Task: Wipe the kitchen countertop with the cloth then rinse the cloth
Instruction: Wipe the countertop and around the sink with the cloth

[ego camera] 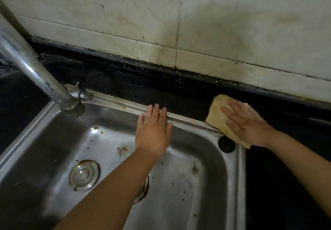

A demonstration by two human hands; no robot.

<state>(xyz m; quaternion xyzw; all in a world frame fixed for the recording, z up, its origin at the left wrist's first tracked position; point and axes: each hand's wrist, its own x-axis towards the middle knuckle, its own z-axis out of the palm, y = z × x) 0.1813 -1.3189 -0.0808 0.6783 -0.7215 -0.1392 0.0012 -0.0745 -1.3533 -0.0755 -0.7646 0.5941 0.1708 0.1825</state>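
While my right hand presses flat, fingers spread, on the cloth, the cloth lies across the sink rim's far right corner and the black counter. My left hand rests straight-fingered on the far rim.

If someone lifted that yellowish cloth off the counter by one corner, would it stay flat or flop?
Probably flop: the cloth looks like soft folded fabric, lying partly over the sink rim under the flat right hand. The folds would likely fall open. It may be damp, so slightly heavy and clingy, but that cannot be confirmed.
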